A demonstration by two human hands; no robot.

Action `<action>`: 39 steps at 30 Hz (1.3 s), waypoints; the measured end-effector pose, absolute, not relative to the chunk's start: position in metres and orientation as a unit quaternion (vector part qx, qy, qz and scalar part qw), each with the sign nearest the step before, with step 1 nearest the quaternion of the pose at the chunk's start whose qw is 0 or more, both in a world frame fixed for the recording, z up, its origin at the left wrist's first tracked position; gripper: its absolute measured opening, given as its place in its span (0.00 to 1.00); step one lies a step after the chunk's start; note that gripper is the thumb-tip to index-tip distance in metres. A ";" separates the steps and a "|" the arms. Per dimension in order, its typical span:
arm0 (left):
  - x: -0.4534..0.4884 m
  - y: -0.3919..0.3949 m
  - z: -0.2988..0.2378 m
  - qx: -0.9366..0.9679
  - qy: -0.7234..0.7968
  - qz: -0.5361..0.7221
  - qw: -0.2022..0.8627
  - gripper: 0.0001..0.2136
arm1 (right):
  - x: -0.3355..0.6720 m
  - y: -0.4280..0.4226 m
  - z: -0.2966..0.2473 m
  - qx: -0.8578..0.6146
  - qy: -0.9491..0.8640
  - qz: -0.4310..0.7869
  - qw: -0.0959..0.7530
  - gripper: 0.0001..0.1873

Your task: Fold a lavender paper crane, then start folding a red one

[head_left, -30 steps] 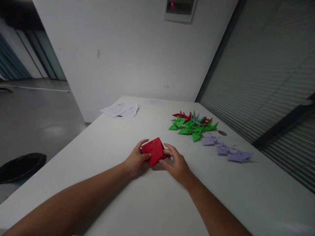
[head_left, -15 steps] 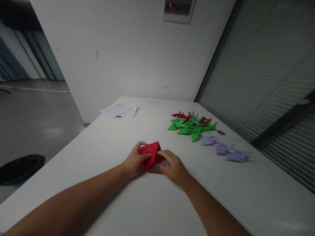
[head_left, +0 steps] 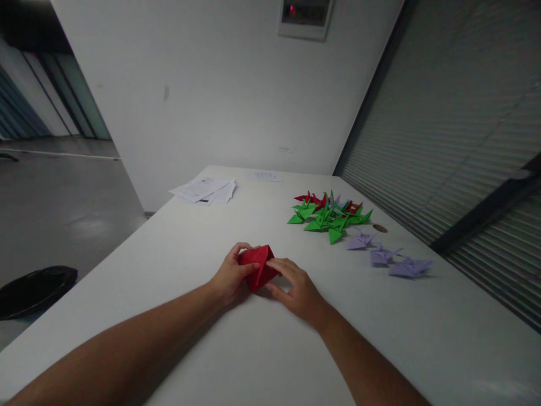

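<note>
A partly folded sheet of red origami paper (head_left: 262,268) is held just above the white table, a flap standing up along its middle. My left hand (head_left: 231,276) grips its left side, thumb on top and fingers behind. On the right side, my right hand (head_left: 296,287) has its fingertips against the raised flap, with the thumb near the lower edge. Beyond my right hand lie several lilac paper cranes (head_left: 382,256) in a slanting row. Farther back is a cluster of green paper cranes (head_left: 325,220) with red paper cranes (head_left: 313,198) behind.
Printed sheets of paper (head_left: 205,189) lie at the far left of the table (head_left: 190,349). A round cable hole (head_left: 380,228) is near the right edge, beside the window blinds (head_left: 443,141). A black-lined bin (head_left: 38,287) stands on the floor at left.
The red paper's right flap has come slightly down and leftward, its opening looking narrower. My right fingers have moved a little left with it. My left hand keeps its grip.
</note>
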State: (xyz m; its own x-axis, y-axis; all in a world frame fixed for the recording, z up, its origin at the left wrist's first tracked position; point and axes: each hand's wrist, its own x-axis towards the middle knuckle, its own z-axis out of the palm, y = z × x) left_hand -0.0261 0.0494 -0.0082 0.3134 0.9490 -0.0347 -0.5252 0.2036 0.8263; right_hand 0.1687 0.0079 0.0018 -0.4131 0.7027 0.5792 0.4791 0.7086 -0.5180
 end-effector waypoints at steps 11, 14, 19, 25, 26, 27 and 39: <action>-0.026 0.050 -0.008 0.371 0.308 0.523 0.703 0.26 | 0.168 0.007 0.001 -0.350 -0.833 0.141 0.404 0.27; -0.025 0.050 -0.009 0.382 0.301 0.543 0.685 0.27 | 0.168 0.007 0.001 -0.349 -0.833 0.139 0.406 0.27; -0.024 0.050 -0.010 0.371 0.293 0.560 0.680 0.21 | 0.168 0.007 0.001 -0.349 -0.836 0.140 0.400 0.27; -0.026 0.053 -0.010 0.415 0.333 0.546 0.647 0.13 | 0.169 0.007 -0.001 -0.352 -0.839 0.128 0.394 0.29; -0.027 0.053 -0.010 0.436 0.345 0.550 0.624 0.12 | 0.169 0.007 -0.002 -0.350 -0.841 0.126 0.393 0.30; -0.028 0.054 -0.009 0.455 0.356 0.553 0.600 0.11 | 0.169 0.007 -0.002 -0.347 -0.843 0.124 0.391 0.31; -0.029 0.054 -0.015 0.505 0.296 0.514 0.627 0.08 | 0.169 0.004 0.003 -0.332 -0.852 0.138 0.380 0.32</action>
State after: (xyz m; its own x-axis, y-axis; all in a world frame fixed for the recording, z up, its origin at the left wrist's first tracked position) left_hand -0.0293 0.0543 -0.0152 0.2962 0.9437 0.1475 -0.3462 -0.0379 0.9374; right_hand 0.1692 0.0037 0.0034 -0.4898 0.6714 0.5562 0.4613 0.7409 -0.4881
